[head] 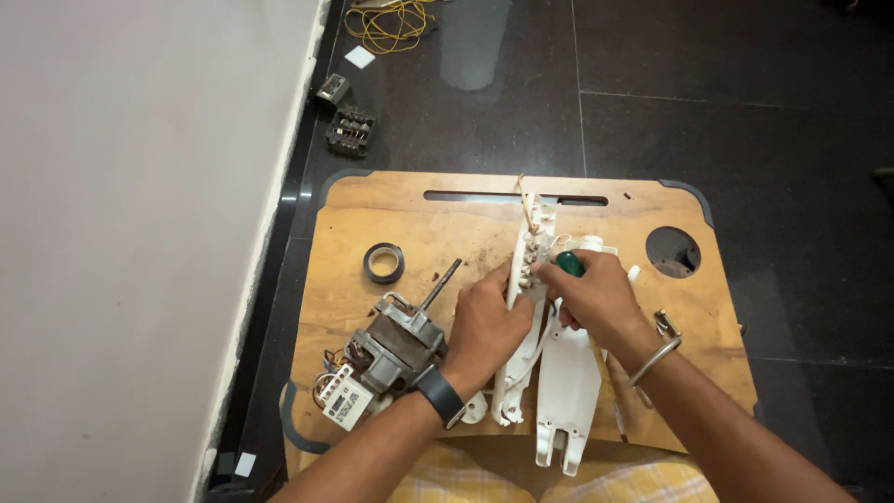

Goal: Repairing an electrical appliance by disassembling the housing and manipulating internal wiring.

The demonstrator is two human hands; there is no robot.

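Note:
My left hand (484, 328) grips a long white plastic housing piece (521, 349) that lies along the wooden board (447, 224). In my right hand (596, 298) is a screwdriver with a green handle (570, 264), its tip at the switch block of the white housing. A second white plastic cover (566, 391) lies under my right wrist, reaching past the board's near edge. An electric motor (396, 349) with a steel shaft and loose wires rests just left of my left hand.
A roll of black tape (384, 263) lies on the board's left part. On the dark tiled floor beyond are a black terminal block (351, 130), a small box (332, 88) and coiled yellow wire (391, 23). A white wall (140, 233) runs along the left.

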